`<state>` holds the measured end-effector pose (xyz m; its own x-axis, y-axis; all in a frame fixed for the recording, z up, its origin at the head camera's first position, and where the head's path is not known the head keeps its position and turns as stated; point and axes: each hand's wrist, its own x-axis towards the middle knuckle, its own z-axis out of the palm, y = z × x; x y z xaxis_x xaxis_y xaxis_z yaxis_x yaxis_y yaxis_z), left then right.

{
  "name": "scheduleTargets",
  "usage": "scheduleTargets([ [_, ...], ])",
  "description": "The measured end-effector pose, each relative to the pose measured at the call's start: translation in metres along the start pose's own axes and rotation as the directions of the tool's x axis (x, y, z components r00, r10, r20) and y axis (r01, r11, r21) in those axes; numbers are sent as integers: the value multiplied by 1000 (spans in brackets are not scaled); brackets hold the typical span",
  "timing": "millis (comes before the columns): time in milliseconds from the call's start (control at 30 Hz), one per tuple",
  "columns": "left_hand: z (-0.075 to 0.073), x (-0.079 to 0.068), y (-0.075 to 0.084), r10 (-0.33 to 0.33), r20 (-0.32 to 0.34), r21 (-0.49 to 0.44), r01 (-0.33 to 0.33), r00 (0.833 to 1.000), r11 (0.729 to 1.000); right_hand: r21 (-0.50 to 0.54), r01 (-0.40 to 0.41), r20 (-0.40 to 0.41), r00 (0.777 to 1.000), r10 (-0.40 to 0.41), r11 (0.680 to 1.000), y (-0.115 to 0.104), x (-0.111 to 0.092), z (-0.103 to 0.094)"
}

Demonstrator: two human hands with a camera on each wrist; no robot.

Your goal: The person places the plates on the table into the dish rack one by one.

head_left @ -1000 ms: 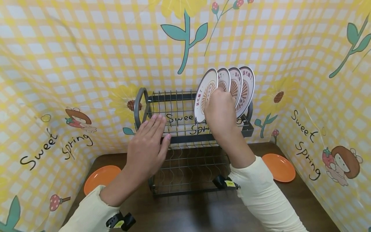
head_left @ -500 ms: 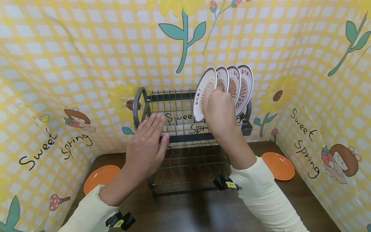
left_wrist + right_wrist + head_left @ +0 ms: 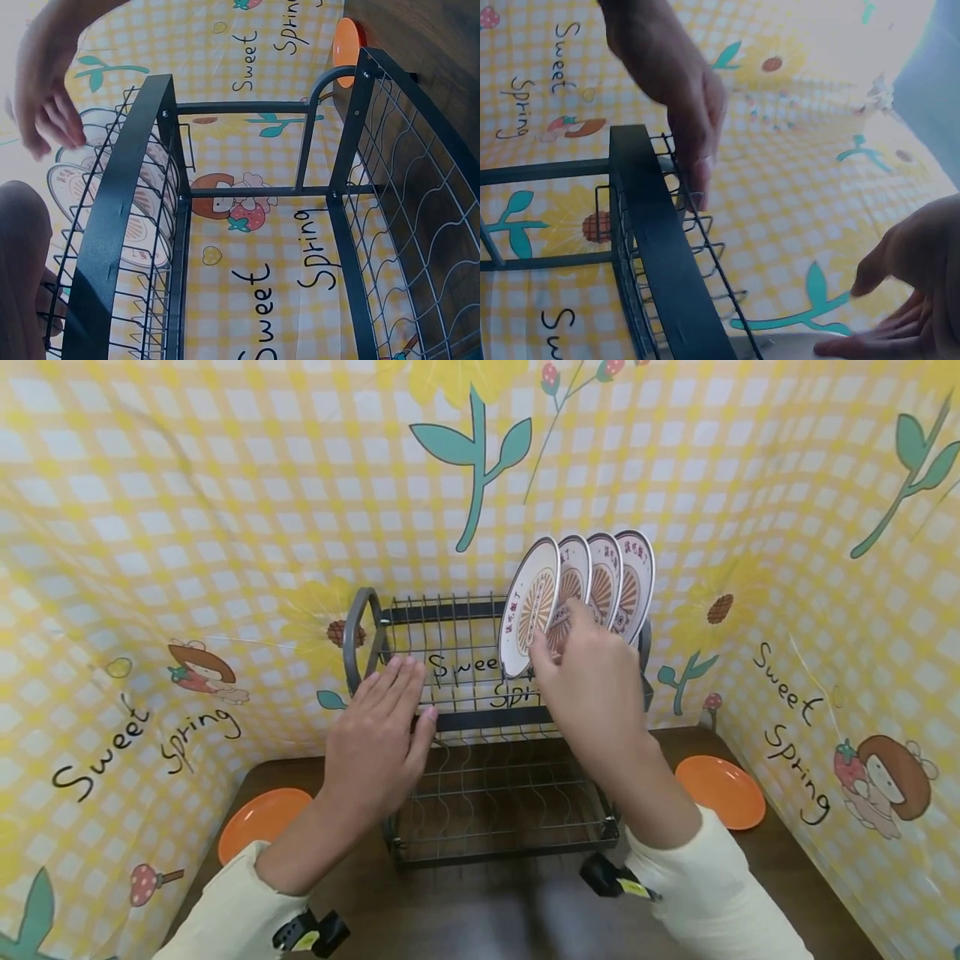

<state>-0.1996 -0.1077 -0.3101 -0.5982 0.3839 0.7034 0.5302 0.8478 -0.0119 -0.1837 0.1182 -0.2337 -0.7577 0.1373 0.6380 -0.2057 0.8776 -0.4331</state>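
Right hand (image 3: 596, 693) is just in front of the plates, fingers loosely spread, thumb apart from the index; can't really tell if a fingertip is brushing one of them. Left hand (image 3: 375, 727) lies over the near left part of the rack's top tier, fingers pretty straight and side by side, thumb out a bit.

Four white patterned plates (image 3: 530, 597) stand on edge in a row at the right end of that top tier, printed faces turned left. It's a dark metal rack (image 3: 491, 720) with straight wires up top and wavy ones on the lower tier, sitting on a dark brown bench (image 3: 465, 910).

Orange dish (image 3: 258, 817) on the left, partly behind the forearm, and another orange dish (image 3: 723, 793) on the right. Yellow checked cloth (image 3: 300, 485) covers the far side plus both left and right.
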Motion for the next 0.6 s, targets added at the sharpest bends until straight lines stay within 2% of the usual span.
scheduleTargets([
  [100, 1, -1, 0, 7, -12, -2, -7, 1000, 1000, 66, 93, -109, 990, -86, 993, 16, -14, -11],
  [200, 3, -2, 0, 17, -29, -2, -17, 999, 1000, 88, 206, -206, 961, -184, 975, 41, -24, -20],
  [333, 4, -3, 0, 27, -45, -2, -27, 999, 1000, 75, 291, -261, 929, -263, 954, 82, -36, -24],
  [500, 5, -3, -1, 22, -55, -3, -23, 998, 1000, -10, 301, -207, 932, -296, 954, 133, -57, -12],
  [600, 6, -2, -1, 24, -67, -6, -24, 997, 1000, -38, 283, -132, 949, -286, 958, 161, -78, 1],
])
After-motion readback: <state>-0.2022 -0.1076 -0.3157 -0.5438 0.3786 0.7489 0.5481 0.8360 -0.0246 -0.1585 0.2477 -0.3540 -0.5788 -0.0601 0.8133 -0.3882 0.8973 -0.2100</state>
